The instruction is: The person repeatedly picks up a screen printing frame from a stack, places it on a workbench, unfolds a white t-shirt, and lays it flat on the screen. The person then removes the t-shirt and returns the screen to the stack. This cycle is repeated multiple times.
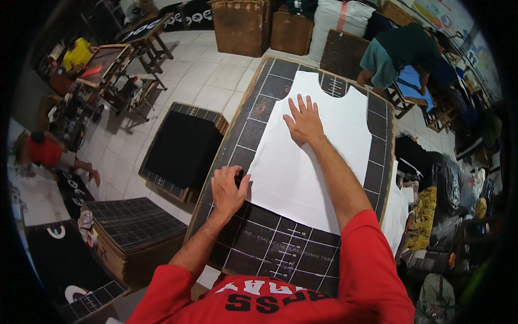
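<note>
A white cut shirt panel (294,162), with a scooped neckline and armholes, lies flat on a black gridded board (251,135). My right hand (305,121) is open, its fingers spread flat on the upper part of the cloth below the neckline. My left hand (229,189) is by the panel's lower left corner. Its fingers are bent, with a gap between thumb and forefinger, and the thumb tip touches the cloth's edge. Nothing shows in that gap.
To the left stand a board with black cloth (178,146) and a stack of gridded boards (135,221). A person in green (410,54) bends over a blue piece at the far right. Clothes and plastic bags (450,183) pile up at the right.
</note>
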Tool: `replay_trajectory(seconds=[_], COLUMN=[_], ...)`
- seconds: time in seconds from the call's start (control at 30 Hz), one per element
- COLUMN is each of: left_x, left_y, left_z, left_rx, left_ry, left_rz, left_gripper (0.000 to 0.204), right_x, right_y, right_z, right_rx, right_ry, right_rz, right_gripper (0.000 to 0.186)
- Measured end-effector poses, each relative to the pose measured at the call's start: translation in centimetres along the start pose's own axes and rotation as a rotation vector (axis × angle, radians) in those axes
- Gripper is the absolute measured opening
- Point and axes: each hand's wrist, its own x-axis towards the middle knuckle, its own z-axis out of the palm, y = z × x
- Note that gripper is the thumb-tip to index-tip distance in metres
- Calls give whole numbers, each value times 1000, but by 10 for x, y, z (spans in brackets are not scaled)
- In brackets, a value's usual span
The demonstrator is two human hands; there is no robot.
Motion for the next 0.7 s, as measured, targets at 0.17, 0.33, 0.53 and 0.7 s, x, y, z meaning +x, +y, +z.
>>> replay_trajectory(seconds=[0.17,0.33,0.53,0.7], left_x=[-1,2,7,12], left_y=[-2,11,12,1], left_z=[14,24,10,-8], left_rx=[73,68,-45,-55], left_ry=[-10,-9,-173,-79], left_rz=[-38,5,-202,-109], left_gripper=[19,15,24,39], right_x=[-13,-65,-132,-199], right_y=[-43,-72,-110,-139], right_z=[0,-23,-38,-48], right_rx=[-13,60,234,408], right_ry=[-8,-34,-37,-103], right_rz=[-141,-332,-461,-652], right_gripper=[61,57,56,55])
